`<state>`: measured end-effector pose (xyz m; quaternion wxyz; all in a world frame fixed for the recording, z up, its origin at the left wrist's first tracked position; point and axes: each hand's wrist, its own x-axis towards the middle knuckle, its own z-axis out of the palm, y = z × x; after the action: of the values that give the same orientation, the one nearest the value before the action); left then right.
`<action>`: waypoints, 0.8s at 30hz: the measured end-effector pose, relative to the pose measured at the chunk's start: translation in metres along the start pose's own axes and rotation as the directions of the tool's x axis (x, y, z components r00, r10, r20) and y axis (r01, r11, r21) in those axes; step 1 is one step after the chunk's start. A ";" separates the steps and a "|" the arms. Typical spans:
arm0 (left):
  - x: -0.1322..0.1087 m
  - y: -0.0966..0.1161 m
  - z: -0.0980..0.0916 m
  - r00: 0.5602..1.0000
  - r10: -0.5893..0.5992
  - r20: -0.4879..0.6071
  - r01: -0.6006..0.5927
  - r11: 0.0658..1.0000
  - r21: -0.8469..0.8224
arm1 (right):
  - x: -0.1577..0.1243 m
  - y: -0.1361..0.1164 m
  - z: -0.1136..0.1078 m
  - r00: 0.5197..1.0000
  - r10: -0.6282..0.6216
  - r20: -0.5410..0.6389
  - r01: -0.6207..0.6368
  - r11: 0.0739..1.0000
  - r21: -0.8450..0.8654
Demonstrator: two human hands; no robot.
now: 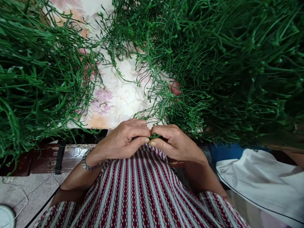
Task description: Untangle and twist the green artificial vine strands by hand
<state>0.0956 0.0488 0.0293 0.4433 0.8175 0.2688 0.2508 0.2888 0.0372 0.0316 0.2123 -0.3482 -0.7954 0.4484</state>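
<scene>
My left hand [129,139] and my right hand [172,142] meet just above my lap, at the table's near edge. Both are closed in a pinch, thumbs pressed against curled fingers. Between the fingertips shows a little bunch of thin green stems [155,136]; most of it is hidden by the fingers. Beyond my hands, a large heap of long green stems with small knobbed tips [213,63] covers the right side. Another green heap [40,79] lies to the left, its stems looking flatter and more curled.
A pale flowered tablecloth [125,95] shows between the heaps, with a few stray stems on it. Brown wooden slats [73,158] with a black strap run below the left heap. At the right are white cloth [261,177] and part of a person's arm [295,156].
</scene>
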 end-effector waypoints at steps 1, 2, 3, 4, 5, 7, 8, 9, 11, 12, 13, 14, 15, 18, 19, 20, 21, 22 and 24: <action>0.001 0.001 0.000 1.000 -0.001 0.007 0.001 0.999 -0.047 | 0.000 0.001 0.001 1.000 -0.007 0.001 0.007 0.999 0.034; 0.001 0.001 -0.001 1.000 0.000 0.013 0.001 0.996 -0.090 | 0.000 0.001 0.002 1.000 -0.013 -0.004 0.014 0.998 0.067; 0.001 0.001 -0.001 1.000 0.005 0.016 -0.003 0.992 -0.126 | 0.000 0.001 0.003 1.000 -0.020 -0.012 0.021 0.995 0.096; 0.001 0.001 -0.001 1.000 0.010 0.022 -0.007 0.988 -0.156 | 0.000 0.002 0.004 0.999 -0.028 -0.019 0.030 0.992 0.124; 0.001 0.000 -0.001 0.999 0.015 0.032 -0.009 0.982 -0.187 | 0.000 0.002 0.004 0.999 -0.040 -0.023 0.043 0.987 0.153; 0.000 -0.003 -0.001 0.997 0.020 0.068 -0.002 0.966 -0.258 | 0.000 0.003 0.005 0.997 -0.078 -0.012 0.078 0.972 0.220; -0.001 -0.005 -0.002 0.995 0.029 0.093 0.001 0.954 -0.300 | 0.001 0.004 0.005 0.995 -0.102 0.006 0.097 0.961 0.259; -0.002 -0.007 -0.002 0.992 0.040 0.122 0.005 0.940 -0.342 | 0.002 0.005 0.005 0.991 -0.128 0.034 0.112 0.947 0.300; -0.003 -0.011 -0.002 0.981 0.068 0.181 0.013 0.911 -0.413 | 0.004 0.009 0.006 0.977 -0.185 0.105 0.132 0.915 0.382; -0.004 -0.013 -0.002 0.974 0.085 0.210 0.016 0.899 -0.437 | 0.005 0.011 0.006 0.967 -0.214 0.142 0.137 0.898 0.419; -0.004 -0.015 -0.002 0.966 0.101 0.236 0.019 0.890 -0.456 | 0.007 0.013 0.007 0.954 -0.242 0.176 0.140 0.882 0.450; -0.004 -0.016 -0.002 0.958 0.119 0.263 0.020 0.882 -0.470 | 0.008 0.015 0.008 0.941 -0.266 0.208 0.141 0.869 0.474; -0.004 -0.016 -0.002 0.948 0.132 0.288 0.023 0.878 -0.479 | 0.010 0.017 0.010 0.928 -0.286 0.238 0.139 0.860 0.492; -0.004 -0.016 -0.002 0.924 0.156 0.350 0.045 0.862 -0.505 | 0.014 0.019 0.013 0.885 -0.341 0.316 0.133 0.837 0.531; -0.005 -0.017 -0.002 0.911 0.177 0.373 0.052 0.846 -0.530 | 0.014 0.018 0.013 0.861 -0.374 0.344 0.140 0.825 0.548; -0.006 -0.017 -0.002 0.895 0.205 0.397 0.060 0.826 -0.561 | 0.015 0.017 0.012 0.831 -0.416 0.370 0.152 0.809 0.569; -0.007 -0.018 -0.003 0.887 0.223 0.404 0.071 0.799 -0.597 | 0.015 0.016 0.011 0.805 -0.451 0.386 0.163 0.793 0.587; -0.009 -0.020 -0.004 0.897 0.220 0.383 0.084 0.767 -0.636 | 0.015 0.016 0.009 0.799 -0.467 0.379 0.172 0.782 0.600; -0.014 -0.023 -0.006 0.968 0.116 0.221 0.083 0.685 -0.724 | 0.013 0.015 0.003 0.870 -0.411 0.273 0.185 0.785 0.591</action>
<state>0.0769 0.0537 0.0104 0.7589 0.6013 0.0819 0.2362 0.2836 0.0502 0.0178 0.2106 -0.0444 -0.7051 0.6757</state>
